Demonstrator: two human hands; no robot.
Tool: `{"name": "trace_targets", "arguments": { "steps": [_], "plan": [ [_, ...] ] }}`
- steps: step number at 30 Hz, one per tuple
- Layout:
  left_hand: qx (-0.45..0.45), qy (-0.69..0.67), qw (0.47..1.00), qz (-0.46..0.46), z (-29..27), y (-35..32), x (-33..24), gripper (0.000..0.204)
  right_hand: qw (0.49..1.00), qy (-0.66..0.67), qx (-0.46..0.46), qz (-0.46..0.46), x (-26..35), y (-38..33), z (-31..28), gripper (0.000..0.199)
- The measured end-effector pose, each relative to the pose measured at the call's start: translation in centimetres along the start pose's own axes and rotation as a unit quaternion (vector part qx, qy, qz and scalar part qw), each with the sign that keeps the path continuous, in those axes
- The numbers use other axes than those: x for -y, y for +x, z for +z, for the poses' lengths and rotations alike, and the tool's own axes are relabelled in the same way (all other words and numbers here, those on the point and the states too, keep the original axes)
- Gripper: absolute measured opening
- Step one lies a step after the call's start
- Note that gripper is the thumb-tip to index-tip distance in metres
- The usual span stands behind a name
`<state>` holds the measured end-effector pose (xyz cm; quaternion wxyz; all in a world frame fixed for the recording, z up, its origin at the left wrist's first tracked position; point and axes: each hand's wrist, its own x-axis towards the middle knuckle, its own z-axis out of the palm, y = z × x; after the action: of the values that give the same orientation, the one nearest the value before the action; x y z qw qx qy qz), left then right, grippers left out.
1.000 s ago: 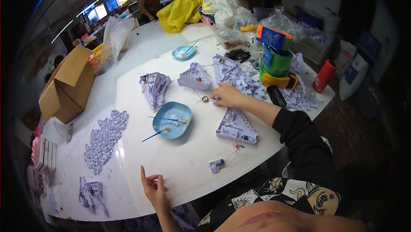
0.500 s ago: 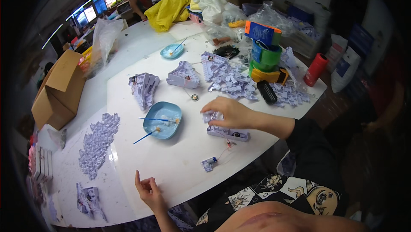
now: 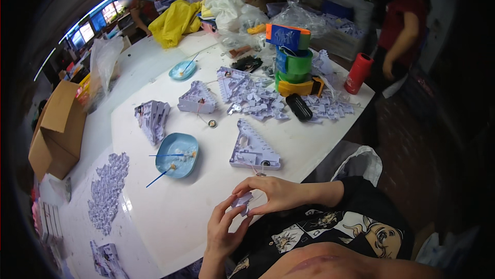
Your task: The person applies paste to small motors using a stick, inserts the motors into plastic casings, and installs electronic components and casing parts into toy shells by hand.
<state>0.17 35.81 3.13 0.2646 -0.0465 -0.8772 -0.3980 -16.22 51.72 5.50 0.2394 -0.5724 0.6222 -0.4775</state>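
A small lilac plastic piece [image 3: 241,203] is pinched between the fingertips of both my hands, near the table's front edge. My left hand [image 3: 223,228] grips it from the left, fingers curled. From the right, my right hand [image 3: 278,194] closes on it with thumb and fingers. Just beyond lies a triangular lilac plastic housing [image 3: 253,147], with a round metal-rimmed part [image 3: 265,163] at its near edge. Thin wires run from that edge toward my right hand. The small motor seen on the wires earlier does not show; my hands cover that area.
A blue dish [image 3: 177,171] holds thin blue sticks. More housings [image 3: 197,98] stand behind it. Loose lilac pieces lie in heaps [image 3: 107,191] at left and beyond. Tape rolls [image 3: 295,65], a red bottle [image 3: 359,73] and a cardboard box [image 3: 61,129] stand around. A person [image 3: 405,26] is at right.
My right hand has come nearer from over the housing, bringing the lilac piece. My left hand, open before, has moved right and closed on it too. The view has shifted; more people show.
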Motion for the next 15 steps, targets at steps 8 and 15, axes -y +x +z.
{"name": "trace_targets", "arguments": {
  "steps": [8,15],
  "plan": [
    [0.041,-0.037,0.997,-0.061,-0.3,0.4,-0.2,0.037,0.999,0.027,-0.021,0.035,-0.6,-1.4,0.2,0.052],
    [0.056,-0.066,0.991,-0.105,-1.1,0.0,-0.2,0.037,0.999,0.046,-0.023,-0.001,-0.9,-1.3,0.8,0.047]
  ]
}}
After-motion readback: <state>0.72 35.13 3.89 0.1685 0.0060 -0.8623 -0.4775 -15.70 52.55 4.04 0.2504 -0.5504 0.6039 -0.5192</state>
